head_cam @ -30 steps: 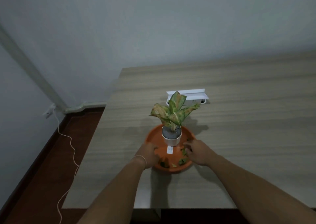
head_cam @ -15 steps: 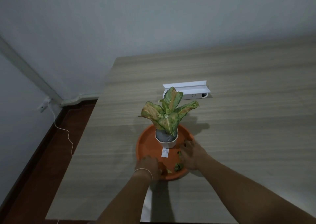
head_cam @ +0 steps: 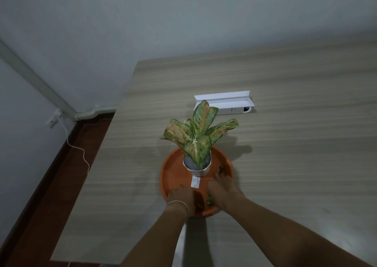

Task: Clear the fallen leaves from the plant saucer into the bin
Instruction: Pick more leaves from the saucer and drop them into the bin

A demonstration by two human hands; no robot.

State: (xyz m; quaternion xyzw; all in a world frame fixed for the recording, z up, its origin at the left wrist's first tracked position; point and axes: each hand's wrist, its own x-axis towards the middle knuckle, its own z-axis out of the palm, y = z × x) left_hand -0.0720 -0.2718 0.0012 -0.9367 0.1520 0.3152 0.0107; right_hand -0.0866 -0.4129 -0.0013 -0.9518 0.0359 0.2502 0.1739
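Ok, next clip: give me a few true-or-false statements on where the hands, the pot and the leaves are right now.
1. Both hands are inside the saucer. True: left hand and right hand are at its near side.
2. The pot stands on the bare table. False: it stands in the saucer.
3. Some leaves lie in the saucer right of the pot. True.
4. The bin stands beside the saucer. False: no bin is in view.
5. The power strip lies beyond the plant on the table. True.
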